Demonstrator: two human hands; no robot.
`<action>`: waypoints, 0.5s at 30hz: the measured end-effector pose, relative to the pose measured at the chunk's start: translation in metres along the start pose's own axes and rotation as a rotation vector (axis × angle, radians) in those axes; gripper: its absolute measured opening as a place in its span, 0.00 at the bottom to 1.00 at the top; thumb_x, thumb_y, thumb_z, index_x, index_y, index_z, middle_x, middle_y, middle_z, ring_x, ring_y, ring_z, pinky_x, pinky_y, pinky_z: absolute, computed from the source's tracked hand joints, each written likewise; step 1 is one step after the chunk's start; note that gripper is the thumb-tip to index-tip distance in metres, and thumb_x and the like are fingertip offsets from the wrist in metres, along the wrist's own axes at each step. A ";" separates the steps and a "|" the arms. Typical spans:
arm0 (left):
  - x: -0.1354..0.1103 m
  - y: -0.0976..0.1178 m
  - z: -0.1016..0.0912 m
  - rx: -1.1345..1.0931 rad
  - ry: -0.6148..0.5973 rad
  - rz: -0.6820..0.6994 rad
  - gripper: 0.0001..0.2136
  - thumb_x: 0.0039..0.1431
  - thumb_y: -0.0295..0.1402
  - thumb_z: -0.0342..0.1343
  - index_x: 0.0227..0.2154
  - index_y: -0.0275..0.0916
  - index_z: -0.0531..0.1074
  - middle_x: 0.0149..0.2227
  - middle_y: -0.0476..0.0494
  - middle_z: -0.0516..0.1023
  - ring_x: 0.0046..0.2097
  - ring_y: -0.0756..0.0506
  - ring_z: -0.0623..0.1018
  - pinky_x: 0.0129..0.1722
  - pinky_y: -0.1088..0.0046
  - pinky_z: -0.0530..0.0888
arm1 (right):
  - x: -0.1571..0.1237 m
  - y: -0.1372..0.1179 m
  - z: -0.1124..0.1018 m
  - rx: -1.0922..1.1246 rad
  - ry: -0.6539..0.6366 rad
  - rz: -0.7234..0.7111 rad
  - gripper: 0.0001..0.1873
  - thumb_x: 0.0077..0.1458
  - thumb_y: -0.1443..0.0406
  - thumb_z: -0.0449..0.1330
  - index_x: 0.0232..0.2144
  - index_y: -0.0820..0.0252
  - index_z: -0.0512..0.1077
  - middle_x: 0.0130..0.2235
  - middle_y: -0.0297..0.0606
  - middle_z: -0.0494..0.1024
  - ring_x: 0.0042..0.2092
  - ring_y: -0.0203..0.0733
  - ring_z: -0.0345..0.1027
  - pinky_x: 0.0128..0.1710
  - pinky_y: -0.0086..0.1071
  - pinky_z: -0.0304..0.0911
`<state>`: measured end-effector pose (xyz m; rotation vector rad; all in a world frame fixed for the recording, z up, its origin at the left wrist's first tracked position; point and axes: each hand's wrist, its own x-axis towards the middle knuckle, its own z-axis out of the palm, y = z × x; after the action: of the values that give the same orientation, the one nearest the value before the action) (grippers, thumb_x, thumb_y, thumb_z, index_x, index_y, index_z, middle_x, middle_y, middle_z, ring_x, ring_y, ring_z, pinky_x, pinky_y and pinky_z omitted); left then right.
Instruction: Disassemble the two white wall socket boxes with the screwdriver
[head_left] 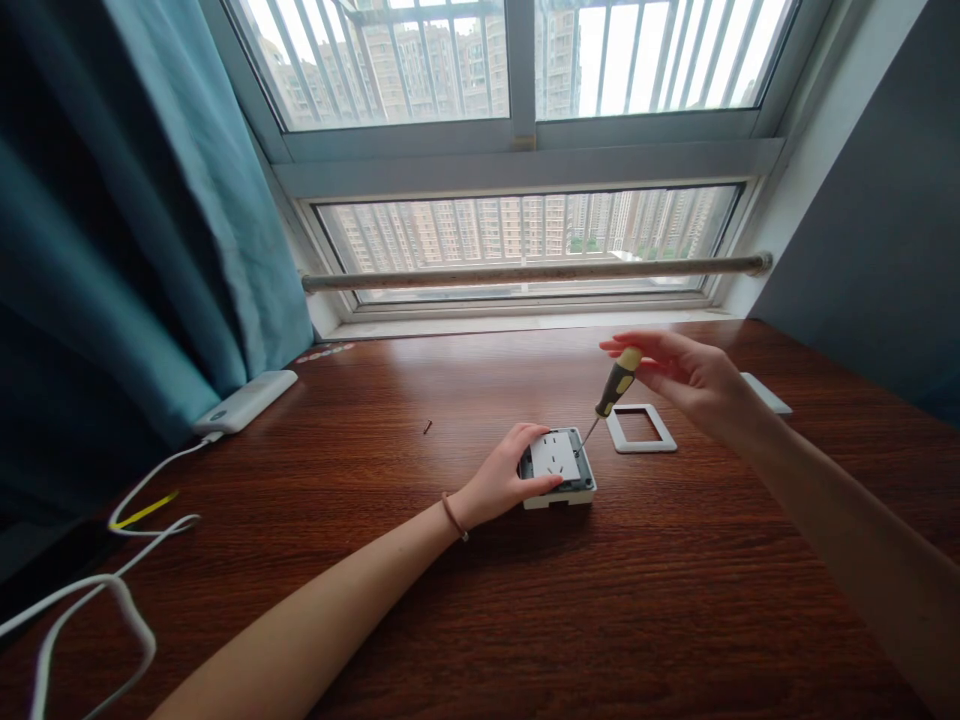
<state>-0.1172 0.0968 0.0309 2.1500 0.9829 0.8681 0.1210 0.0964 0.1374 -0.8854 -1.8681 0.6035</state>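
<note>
A white wall socket (556, 456) in its mounting box lies on the dark wooden table. My left hand (511, 470) grips the socket from the left, thumb along the near edge and fingers over the far edge. A screwdriver (616, 388) with a dark and yellow handle slants down to the right side of the socket. Its tip meets the screw area there. My right hand (679, 378) has its fingers closed around the top of the handle. Just right of the socket lies a white square cover frame (642, 429). A small screw (427, 427) rests to the left.
A white power strip (246, 402) with a white cable (127, 600) lies at the left by the blue curtain (165, 200). A yellow strip (148, 510) is beside the cable. Behind my right hand is a white plate (766, 393). A rail (540, 273) crosses the window beyond the table.
</note>
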 end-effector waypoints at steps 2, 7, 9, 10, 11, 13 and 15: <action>0.000 0.000 0.000 -0.004 -0.002 0.002 0.25 0.48 0.41 0.59 0.50 0.41 0.62 0.49 0.40 0.66 0.50 0.41 0.67 0.52 0.63 0.64 | 0.000 0.002 0.004 -0.024 0.046 0.000 0.15 0.54 0.64 0.55 0.46 0.54 0.68 0.46 0.39 0.72 0.48 0.43 0.66 0.47 0.39 0.64; 0.000 0.001 -0.001 -0.002 -0.009 0.004 0.25 0.49 0.41 0.58 0.50 0.41 0.62 0.48 0.40 0.66 0.50 0.42 0.67 0.52 0.64 0.64 | -0.002 0.009 0.014 -0.120 0.279 -0.002 0.11 0.48 0.61 0.61 0.36 0.55 0.73 0.39 0.38 0.73 0.41 0.43 0.69 0.41 0.39 0.68; 0.000 0.001 -0.001 0.001 -0.010 0.005 0.25 0.49 0.41 0.58 0.50 0.41 0.62 0.48 0.40 0.66 0.50 0.42 0.67 0.52 0.65 0.64 | -0.002 0.007 0.013 -0.064 0.269 0.018 0.12 0.48 0.62 0.61 0.38 0.54 0.73 0.38 0.37 0.75 0.40 0.43 0.70 0.43 0.41 0.67; 0.000 0.001 -0.001 0.001 -0.010 0.005 0.25 0.49 0.41 0.58 0.50 0.40 0.62 0.48 0.40 0.66 0.50 0.42 0.67 0.52 0.65 0.64 | -0.002 0.005 0.011 -0.008 0.219 0.029 0.14 0.49 0.63 0.60 0.41 0.54 0.71 0.39 0.37 0.76 0.42 0.43 0.70 0.45 0.42 0.66; 0.000 0.000 -0.001 0.002 -0.010 0.006 0.25 0.49 0.41 0.58 0.50 0.40 0.62 0.49 0.40 0.66 0.50 0.42 0.67 0.52 0.65 0.64 | -0.002 0.003 0.010 0.050 0.155 0.038 0.17 0.51 0.63 0.59 0.45 0.54 0.69 0.41 0.38 0.76 0.44 0.43 0.70 0.46 0.42 0.66; 0.000 0.000 -0.001 0.003 -0.009 0.008 0.25 0.49 0.41 0.58 0.50 0.40 0.62 0.49 0.40 0.66 0.50 0.42 0.67 0.52 0.65 0.64 | -0.002 -0.001 0.008 0.115 0.059 0.041 0.18 0.52 0.64 0.57 0.48 0.54 0.67 0.44 0.39 0.75 0.47 0.44 0.68 0.49 0.43 0.64; 0.000 0.000 -0.001 0.003 -0.007 0.009 0.25 0.49 0.41 0.58 0.50 0.40 0.62 0.48 0.40 0.66 0.50 0.42 0.67 0.52 0.65 0.64 | -0.001 -0.002 0.009 0.082 0.080 0.013 0.15 0.53 0.63 0.57 0.45 0.55 0.69 0.45 0.39 0.75 0.49 0.44 0.67 0.49 0.42 0.63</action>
<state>-0.1182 0.0967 0.0313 2.1604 0.9725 0.8633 0.1122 0.0938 0.1341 -0.8566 -1.7549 0.6391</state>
